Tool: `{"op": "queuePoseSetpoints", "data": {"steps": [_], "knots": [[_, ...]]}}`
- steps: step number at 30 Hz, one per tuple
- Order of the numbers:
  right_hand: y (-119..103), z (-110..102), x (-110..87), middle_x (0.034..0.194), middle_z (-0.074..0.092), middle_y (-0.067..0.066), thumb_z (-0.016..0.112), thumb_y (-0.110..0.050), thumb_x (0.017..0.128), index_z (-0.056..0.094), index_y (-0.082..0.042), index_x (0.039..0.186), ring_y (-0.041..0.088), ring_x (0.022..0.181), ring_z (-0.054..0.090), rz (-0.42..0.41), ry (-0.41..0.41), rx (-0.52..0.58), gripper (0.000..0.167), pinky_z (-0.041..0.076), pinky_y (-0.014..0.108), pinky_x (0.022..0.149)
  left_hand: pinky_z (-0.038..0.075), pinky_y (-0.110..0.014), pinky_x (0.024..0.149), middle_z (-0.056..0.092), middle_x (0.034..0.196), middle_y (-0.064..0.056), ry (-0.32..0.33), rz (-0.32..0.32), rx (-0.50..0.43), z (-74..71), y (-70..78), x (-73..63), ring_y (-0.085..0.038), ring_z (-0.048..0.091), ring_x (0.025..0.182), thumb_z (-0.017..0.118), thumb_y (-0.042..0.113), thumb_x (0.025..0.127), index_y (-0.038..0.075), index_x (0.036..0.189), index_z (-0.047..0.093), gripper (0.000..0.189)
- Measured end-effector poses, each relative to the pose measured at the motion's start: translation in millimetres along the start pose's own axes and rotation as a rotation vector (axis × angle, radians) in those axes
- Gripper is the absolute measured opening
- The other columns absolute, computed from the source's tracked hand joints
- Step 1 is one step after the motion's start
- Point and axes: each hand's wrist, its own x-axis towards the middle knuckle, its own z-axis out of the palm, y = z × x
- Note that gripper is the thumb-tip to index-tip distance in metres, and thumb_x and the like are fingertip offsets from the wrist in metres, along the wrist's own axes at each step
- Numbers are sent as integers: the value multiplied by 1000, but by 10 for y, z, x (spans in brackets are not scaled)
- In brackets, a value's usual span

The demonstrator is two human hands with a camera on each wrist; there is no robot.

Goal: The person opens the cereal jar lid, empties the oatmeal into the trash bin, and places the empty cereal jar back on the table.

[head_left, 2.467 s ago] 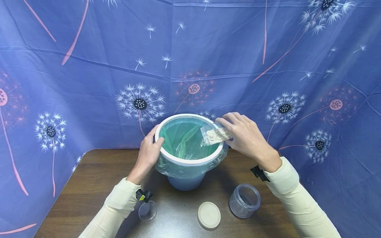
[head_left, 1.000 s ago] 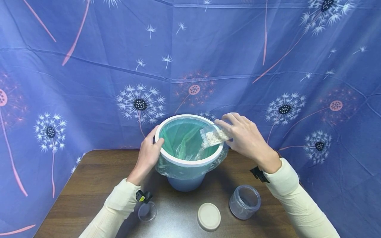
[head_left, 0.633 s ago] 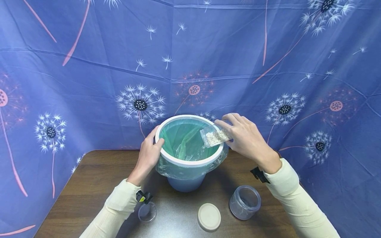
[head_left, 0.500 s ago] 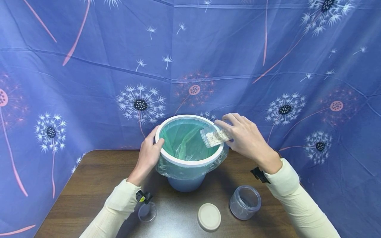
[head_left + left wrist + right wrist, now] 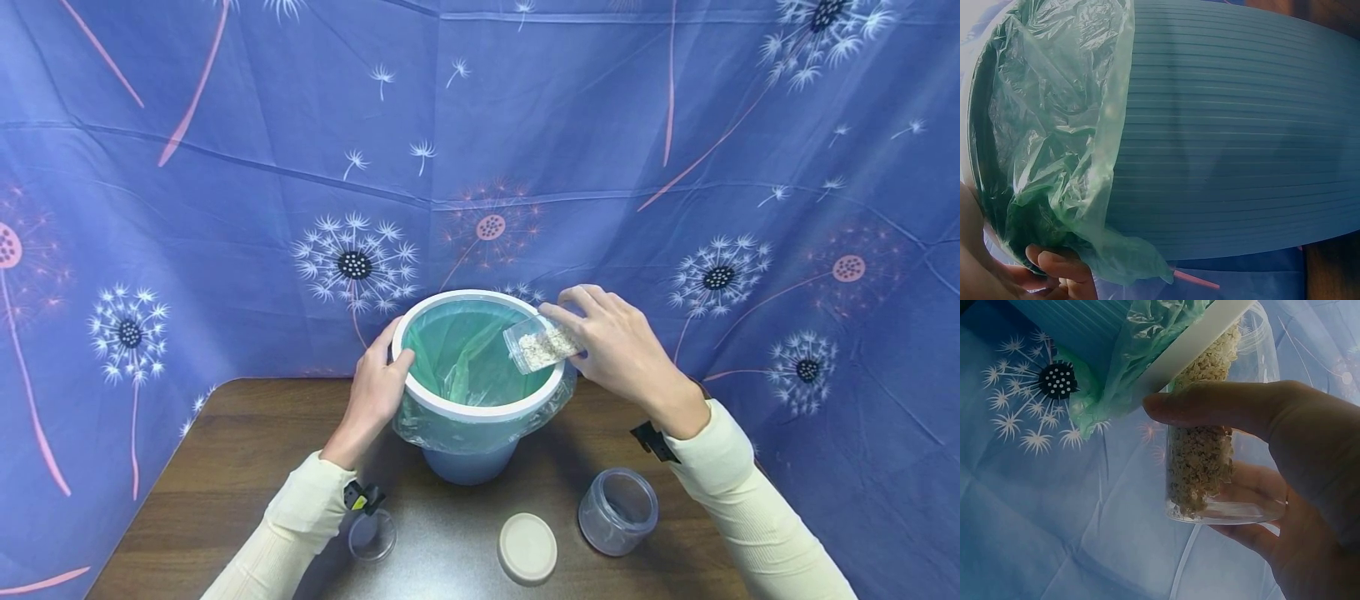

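My left hand (image 5: 377, 379) grips the white rim of a blue trash bin (image 5: 468, 462), thumb over the top edge. Its curled fingers show on the outside in the left wrist view, beside the folded-over liner. A translucent green bag (image 5: 468, 358) lines the bin. My right hand (image 5: 618, 346) holds a small clear jar (image 5: 1260, 369) tilted on its side, its mouth over the right part of the opening. Pale oat-like flakes (image 5: 543, 346) lie along the jar's lower side. In the right wrist view, the thumb crosses the jar and the other fingers are behind it.
On the wooden table (image 5: 247, 450) stand a larger clear jar (image 5: 617, 512) at right, a cream lid (image 5: 527, 547) in front of the bin, and a small clear round piece (image 5: 372, 535) by the left wrist. A blue dandelion-print cloth (image 5: 480, 125) hangs behind.
A stream of flakes fell from the jar's mouth one second ago and thinned out; now only a trace shows at the mouth. Both hands have stayed nearly in place.
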Motion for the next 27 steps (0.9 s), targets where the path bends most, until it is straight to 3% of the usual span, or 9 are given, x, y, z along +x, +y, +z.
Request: {"op": "queuePoseSetpoints", "data": {"steps": [27], "knots": [[-12, -14, 21, 130, 64, 17, 99, -3, 63, 71, -11, 139, 39, 123, 61, -10, 15, -3, 81, 57, 54, 91, 37, -53, 119, 49, 163, -14, 2, 3, 6, 5, 4, 4, -32, 50, 142, 55, 21, 99, 12, 164, 45, 67]]}}
